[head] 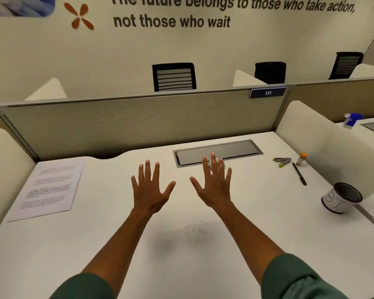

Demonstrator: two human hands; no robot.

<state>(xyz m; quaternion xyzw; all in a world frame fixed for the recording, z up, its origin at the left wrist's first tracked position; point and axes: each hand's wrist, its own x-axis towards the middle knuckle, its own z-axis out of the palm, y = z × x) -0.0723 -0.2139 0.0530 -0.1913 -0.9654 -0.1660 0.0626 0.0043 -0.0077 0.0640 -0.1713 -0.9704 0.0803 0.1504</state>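
Both my hands are stretched out above the white desk [108, 234], backs up, fingers straight and spread. My left hand [149, 188] hovers over the desk's middle and holds nothing. My right hand [214, 186] is beside it, its fingertips in front of a grey cable hatch [235, 151]. A small clear object [221, 164] lies behind the right fingers, mostly hidden. Printed paper sheets [48, 188] lie at the left of the desk.
At the right lie a stapler [282, 161], a black pen [299, 174], an orange-capped glue stick [301, 159] and a mesh pen cup [341, 197] with a paper label. Partitions wall the desk at back and sides. A spray bottle [352, 119] stands on the neighbouring desk.
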